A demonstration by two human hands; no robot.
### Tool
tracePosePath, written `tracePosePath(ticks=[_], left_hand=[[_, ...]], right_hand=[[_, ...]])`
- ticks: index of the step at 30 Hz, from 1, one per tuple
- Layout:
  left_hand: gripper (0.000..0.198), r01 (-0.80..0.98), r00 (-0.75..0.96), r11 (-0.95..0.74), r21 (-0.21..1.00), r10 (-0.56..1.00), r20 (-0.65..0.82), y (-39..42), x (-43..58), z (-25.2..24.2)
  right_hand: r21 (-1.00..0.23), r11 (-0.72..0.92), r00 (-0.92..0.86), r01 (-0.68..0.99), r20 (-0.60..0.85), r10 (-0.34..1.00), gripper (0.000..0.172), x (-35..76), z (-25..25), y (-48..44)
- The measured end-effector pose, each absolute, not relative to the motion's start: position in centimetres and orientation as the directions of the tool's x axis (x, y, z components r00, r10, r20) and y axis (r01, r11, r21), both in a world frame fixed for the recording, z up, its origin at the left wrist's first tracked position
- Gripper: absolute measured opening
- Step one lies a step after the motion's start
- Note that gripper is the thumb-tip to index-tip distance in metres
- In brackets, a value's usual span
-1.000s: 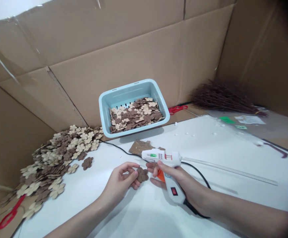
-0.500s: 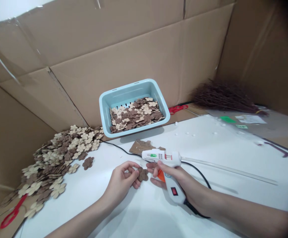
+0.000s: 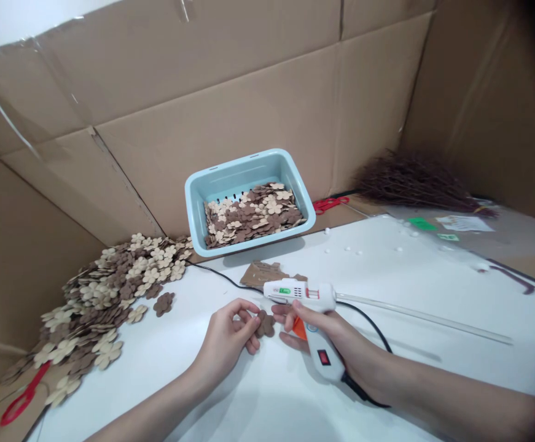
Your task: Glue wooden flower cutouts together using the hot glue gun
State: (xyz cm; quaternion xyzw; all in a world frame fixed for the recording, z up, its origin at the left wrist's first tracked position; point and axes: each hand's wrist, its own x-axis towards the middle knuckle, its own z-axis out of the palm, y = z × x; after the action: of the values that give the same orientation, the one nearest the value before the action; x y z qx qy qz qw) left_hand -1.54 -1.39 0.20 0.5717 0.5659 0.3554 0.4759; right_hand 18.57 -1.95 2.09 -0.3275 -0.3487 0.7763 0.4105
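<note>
My left hand (image 3: pixel 226 339) pinches a small brown flower-shaped cutout (image 3: pixel 264 323) just above the white table (image 3: pixel 387 270). My right hand (image 3: pixel 329 334) grips a white glue gun (image 3: pixel 311 307) with its nozzle pointing left, close over the cutout. A clear glue stick (image 3: pixel 426 317) sticks out of the gun's back to the right, and a black cord (image 3: pixel 223 277) trails off to the left.
A light blue basket (image 3: pixel 194 212) of brown and beige flower cutouts stands against the cardboard wall. A big loose pile of the same cutouts (image 3: pixel 105 294) lies at the left. Red scissors (image 3: pixel 329 202), a bundle of brown twigs (image 3: pixel 414 181) and another red-handled tool (image 3: pixel 21 399) lie around.
Both hands stay nearly still; the left fingers shift the brown cutout slightly under the glue gun's nozzle.
</note>
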Motion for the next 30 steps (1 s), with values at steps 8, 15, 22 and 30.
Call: tracePosePath(ticks=[8, 15, 22, 30], left_hand=[[0.023, 0.350, 0.090, 0.081, 0.933, 0.989, -0.120, -1.4, -1.3, 0.7], [0.019, 0.434, 0.092, 0.083, 0.897, 0.986, -0.136, -1.3, -1.4, 1.1], [0.011, 0.481, 0.124, 0.073, 0.874, 0.981, -0.151, -1.2, -1.2, 1.1], [0.021, 0.573, 0.146, 0.073, 0.816, 0.971, -0.189, -1.7, -0.9, 2.3]], right_hand=[[-0.804, -0.426, -0.447, -0.415, -0.227, 0.865, 0.034, 18.6, 2.0, -2.1], [-0.798, -0.424, -0.440, -0.427, -0.227, 0.869, 0.035, 18.4, 2.0, -2.0], [-0.802, -0.416, -0.414, -0.428, -0.235, 0.879, 0.036, 18.4, 1.7, -2.0], [-0.815, -0.411, -0.426, -0.409, -0.228, 0.876, 0.038, 18.5, 1.2, -2.0]])
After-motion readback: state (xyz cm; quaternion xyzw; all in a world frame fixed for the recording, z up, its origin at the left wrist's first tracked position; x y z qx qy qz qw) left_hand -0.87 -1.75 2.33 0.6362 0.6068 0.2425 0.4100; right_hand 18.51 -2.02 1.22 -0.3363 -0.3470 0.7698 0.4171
